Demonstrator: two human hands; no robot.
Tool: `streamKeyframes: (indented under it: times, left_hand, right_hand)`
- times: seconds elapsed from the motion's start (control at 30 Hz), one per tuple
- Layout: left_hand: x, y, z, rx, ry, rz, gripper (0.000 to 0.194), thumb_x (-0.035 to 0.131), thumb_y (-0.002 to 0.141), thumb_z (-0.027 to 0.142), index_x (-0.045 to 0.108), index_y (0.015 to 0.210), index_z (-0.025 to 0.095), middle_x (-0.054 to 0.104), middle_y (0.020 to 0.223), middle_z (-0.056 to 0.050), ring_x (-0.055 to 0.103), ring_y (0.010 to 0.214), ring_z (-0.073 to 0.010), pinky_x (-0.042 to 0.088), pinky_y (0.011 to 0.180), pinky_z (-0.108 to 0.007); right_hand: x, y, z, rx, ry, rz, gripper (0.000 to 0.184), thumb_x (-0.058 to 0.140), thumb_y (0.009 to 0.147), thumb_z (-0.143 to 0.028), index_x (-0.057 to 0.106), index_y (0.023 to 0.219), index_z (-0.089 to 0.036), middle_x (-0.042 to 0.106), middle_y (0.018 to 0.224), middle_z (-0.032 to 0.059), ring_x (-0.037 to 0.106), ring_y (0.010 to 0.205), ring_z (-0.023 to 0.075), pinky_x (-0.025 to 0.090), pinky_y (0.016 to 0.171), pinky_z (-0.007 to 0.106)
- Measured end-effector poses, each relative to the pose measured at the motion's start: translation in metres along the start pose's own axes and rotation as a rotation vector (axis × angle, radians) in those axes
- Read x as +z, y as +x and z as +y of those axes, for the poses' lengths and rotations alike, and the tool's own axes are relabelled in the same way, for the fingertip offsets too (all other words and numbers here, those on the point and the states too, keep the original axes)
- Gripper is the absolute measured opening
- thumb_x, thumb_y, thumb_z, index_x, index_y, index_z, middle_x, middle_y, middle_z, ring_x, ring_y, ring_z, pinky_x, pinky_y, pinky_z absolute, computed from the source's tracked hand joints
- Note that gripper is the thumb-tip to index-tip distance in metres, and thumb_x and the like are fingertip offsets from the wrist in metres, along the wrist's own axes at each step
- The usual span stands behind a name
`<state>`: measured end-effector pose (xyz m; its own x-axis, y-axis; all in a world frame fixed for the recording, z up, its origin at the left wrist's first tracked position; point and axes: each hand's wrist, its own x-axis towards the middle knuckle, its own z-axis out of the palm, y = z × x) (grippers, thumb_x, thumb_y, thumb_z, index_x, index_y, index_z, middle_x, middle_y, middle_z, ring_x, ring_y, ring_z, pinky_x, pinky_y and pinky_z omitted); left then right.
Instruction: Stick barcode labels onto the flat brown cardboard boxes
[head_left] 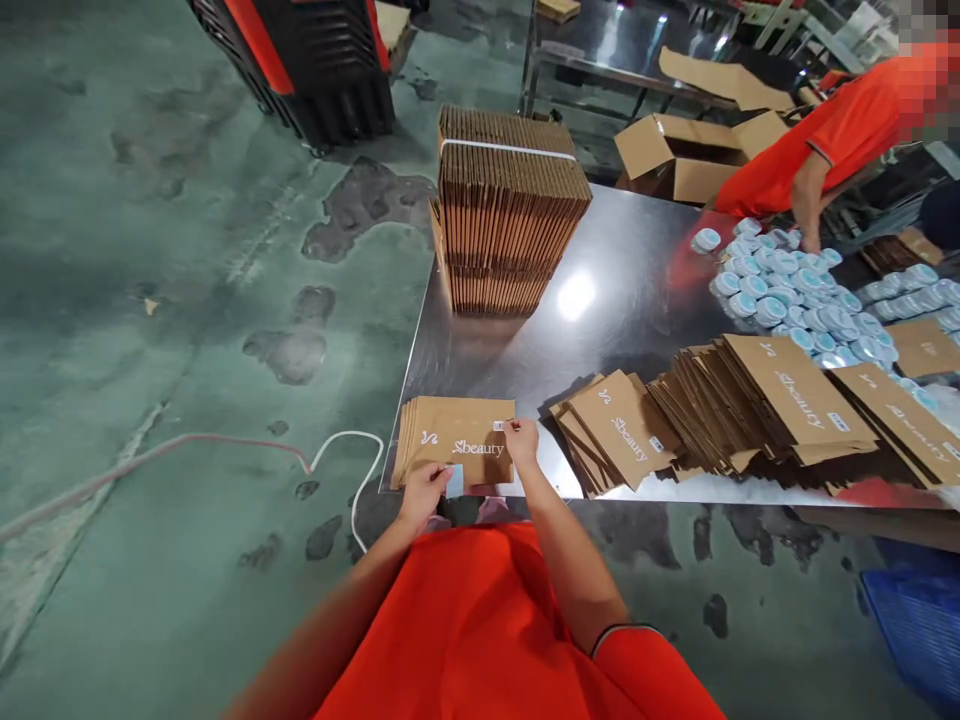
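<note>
Since the flat kraft mailer stack [454,440] lies directly between my hands, I judge it first: it should be light and stiff, though it may slide on the steel table [622,310], so I would hold it by its flat face. My right hand [521,442] pinches a small white label [497,426] at the stack's upper edge; my left hand [424,497] sits at the lower edge beside a pale blue slip [454,481], its fingers [439,478] apparently pressed against it, though I cannot be sure from this angle. Just right of the grip lie fanned mailers [619,430]; farther ahead stands a strapped bundle of flat cartons [510,210]; the lower sheets of the stack are too tight to count.
</note>
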<state>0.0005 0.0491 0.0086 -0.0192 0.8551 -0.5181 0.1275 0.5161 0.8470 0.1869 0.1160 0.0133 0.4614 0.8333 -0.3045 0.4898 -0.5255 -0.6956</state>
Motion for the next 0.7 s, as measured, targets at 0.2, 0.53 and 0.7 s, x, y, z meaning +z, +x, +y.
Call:
streamKeyframes:
  times: [0.2, 0.53, 0.7]
  left_hand:
    - [0.001, 0.004, -0.005, -0.037, -0.048, -0.015, 0.035, 0.063, 0.063, 0.051, 0.063, 0.064, 0.016, 0.058, 0.055, 0.001, 0.053, 0.051, -0.0138, 0.043, 0.052, -0.026]
    - [0.001, 0.001, -0.001, -0.03, -0.022, -0.013, 0.039, 0.064, 0.059, 0.055, 0.06, 0.06, 0.016, 0.057, 0.054, 0.001, 0.053, 0.051, -0.014, 0.044, 0.052, -0.027]
    - [0.002, -0.002, 0.014, -0.003, 0.064, 0.006, 0.039, 0.062, 0.06, 0.056, 0.06, 0.058, 0.017, 0.055, 0.051, 0.002, 0.051, 0.049, -0.0144, 0.042, 0.049, -0.026]
  right_hand:
    - [0.003, -0.001, -0.001, -0.01, -0.075, 0.064, 0.015, 0.054, 0.075, -0.018, 0.065, 0.065, -0.015, 0.064, 0.076, 0.0095, 0.059, 0.073, 0.0198, 0.043, 0.066, 0.028]
    - [0.004, -0.006, 0.0, -0.034, -0.042, 0.101, 0.018, 0.069, 0.067, -0.029, 0.056, 0.074, -0.018, 0.059, 0.079, 0.0039, 0.053, 0.071, 0.0168, 0.039, 0.064, 0.026]
    - [-0.006, 0.007, 0.001, -0.019, 0.081, 0.058, 0.015, 0.062, 0.067, -0.022, 0.051, 0.077, -0.019, 0.054, 0.067, -0.0026, 0.051, 0.063, 0.0146, 0.038, 0.063, 0.025]
